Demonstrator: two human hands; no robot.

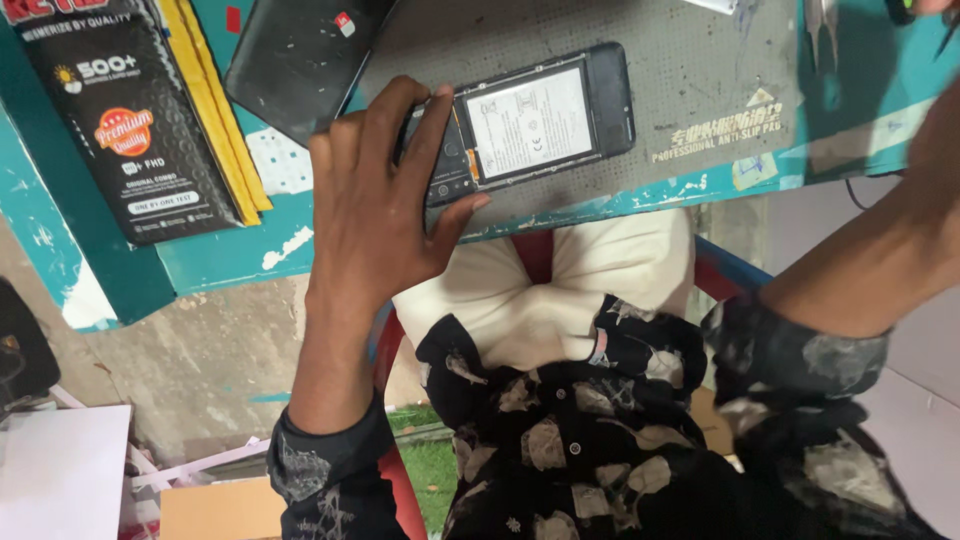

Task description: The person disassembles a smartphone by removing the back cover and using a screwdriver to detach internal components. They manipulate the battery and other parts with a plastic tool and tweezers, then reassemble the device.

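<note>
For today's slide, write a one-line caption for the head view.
A left hand grips one end of an opened phone lying on a grey mat.

A long black cardboard package (130, 120) with an orange round badge lies far left on the teal table. Right of it, the opened phone's battery carries a white rectangular label (530, 120).

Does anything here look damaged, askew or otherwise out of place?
The black phone under the left hand lies with its back cover off and its white-labelled battery exposed. The turquoise workbench edge has chipped paint. The right hand is out of frame.
</note>
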